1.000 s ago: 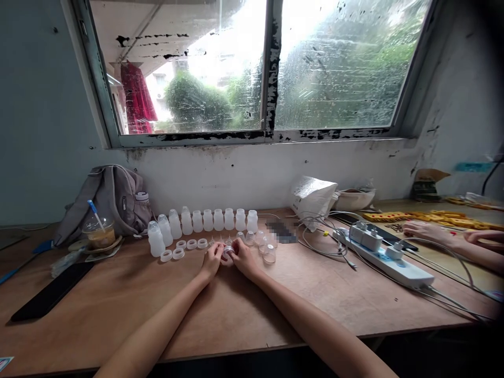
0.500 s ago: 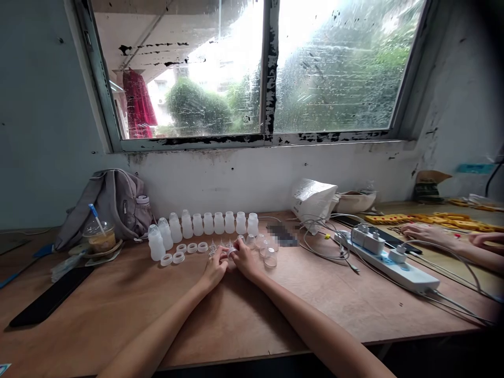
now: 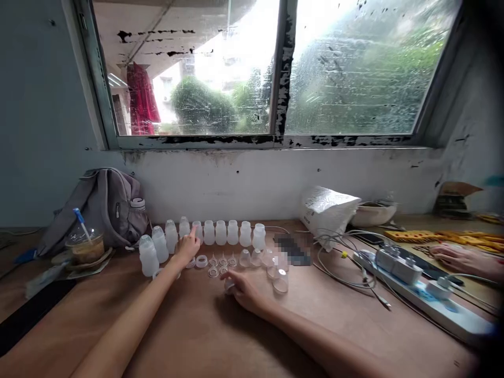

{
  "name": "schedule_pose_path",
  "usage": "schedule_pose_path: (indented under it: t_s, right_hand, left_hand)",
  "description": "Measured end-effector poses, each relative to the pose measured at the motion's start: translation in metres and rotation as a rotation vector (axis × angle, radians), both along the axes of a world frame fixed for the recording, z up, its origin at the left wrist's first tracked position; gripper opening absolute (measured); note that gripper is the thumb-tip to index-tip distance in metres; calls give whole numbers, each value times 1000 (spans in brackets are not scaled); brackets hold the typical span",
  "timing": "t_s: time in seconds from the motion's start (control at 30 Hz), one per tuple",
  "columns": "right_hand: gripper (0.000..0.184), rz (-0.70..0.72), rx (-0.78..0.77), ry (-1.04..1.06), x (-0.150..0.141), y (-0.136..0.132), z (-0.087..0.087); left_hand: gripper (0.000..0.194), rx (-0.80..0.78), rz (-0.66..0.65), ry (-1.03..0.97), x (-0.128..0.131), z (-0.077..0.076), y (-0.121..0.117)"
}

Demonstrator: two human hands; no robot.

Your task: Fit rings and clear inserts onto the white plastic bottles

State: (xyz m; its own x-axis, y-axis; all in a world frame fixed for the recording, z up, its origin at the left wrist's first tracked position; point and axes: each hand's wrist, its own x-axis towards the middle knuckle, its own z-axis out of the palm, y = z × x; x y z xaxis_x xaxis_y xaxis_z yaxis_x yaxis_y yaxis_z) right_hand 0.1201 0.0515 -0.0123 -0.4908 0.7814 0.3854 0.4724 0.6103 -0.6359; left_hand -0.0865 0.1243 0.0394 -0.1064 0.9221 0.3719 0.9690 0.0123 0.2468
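Observation:
My left hand (image 3: 188,248) reaches to the back row, index finger stretched out against an open-topped milky baby bottle (image 3: 198,230). I cannot see its fingers close round the bottle. Lower and to the right, my right hand (image 3: 243,290) is closed on a small whitish bottle ring (image 3: 229,285), mostly hidden by the fingers. Several more bottles stand in a curved row; the leftmost bottle (image 3: 148,255) has a clear cap on. Between the hands lie a loose white ring (image 3: 201,261) and several clear teats (image 3: 222,260). Clear dome caps (image 3: 280,282) are grouped right of them.
A grey backpack (image 3: 112,210) and a drink cup (image 3: 84,245) stand at the left, near a black flat case (image 3: 33,315). On the right are a white bag (image 3: 328,210), tangled cables (image 3: 338,268) and a power strip (image 3: 425,302). Another person's hand (image 3: 452,257) is at far right.
My hands, together at the ring before, have parted. The left has moved back and left to the bottles; the right has come slightly nearer with the ring. The view has shifted a little.

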Motion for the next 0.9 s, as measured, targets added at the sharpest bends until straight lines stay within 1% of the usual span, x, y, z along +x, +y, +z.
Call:
schedule_pose_path:
  t_s: [0.1, 0.2, 0.3, 0.4, 0.47, 0.53, 0.6, 0.63, 0.7, 0.73, 0.8, 0.9]
  right_hand:
    - [38, -9, -104, 5, 2, -2, 6]
    - [33, -38, -188, 48, 3, 0, 8]
    - [29, -55, -308, 116, 5, 8, 4]
    - [28, -57, -436, 206, 6, 19, -6]
    - [27, -56, -532, 296, 7, 25, -12]
    - [27, -73, -623, 397, 8, 29, -15]
    - [31, -81, -682, 486, 10, 29, -13]
    - [37, -70, -696, 520, 10, 27, -11]
    - [52, -24, -703, 589, 11, 22, -6]
    - [55, -4, -708, 617, 11, 20, -5]
    - [58, 5, -728, 688, 10, 15, -6]
    - [63, 7, -778, 780, 8, 12, -17]
  left_hand:
    - [41, -25, 52, 19, -5, 0, 28]
    - [35, 25, 25, 35, -4, -5, 43]
    - [24, 145, -66, 55, -2, -12, 47]
    - [18, 239, -156, 42, -3, -19, 47]
    - [15, 321, -210, 27, -4, -19, 46]
    - [13, 426, -252, 2, -4, -13, 41]
    - [12, 502, -280, -62, -1, -3, 32]
    - [11, 508, -303, -119, 1, 1, 24]
    - [8, 432, -385, -231, 8, 7, 4]
    - [5, 435, -424, -288, 12, 6, -8]
    - [4, 387, -496, -344, 22, -2, -35]
    - [8, 367, -483, -369, 40, -26, -73]
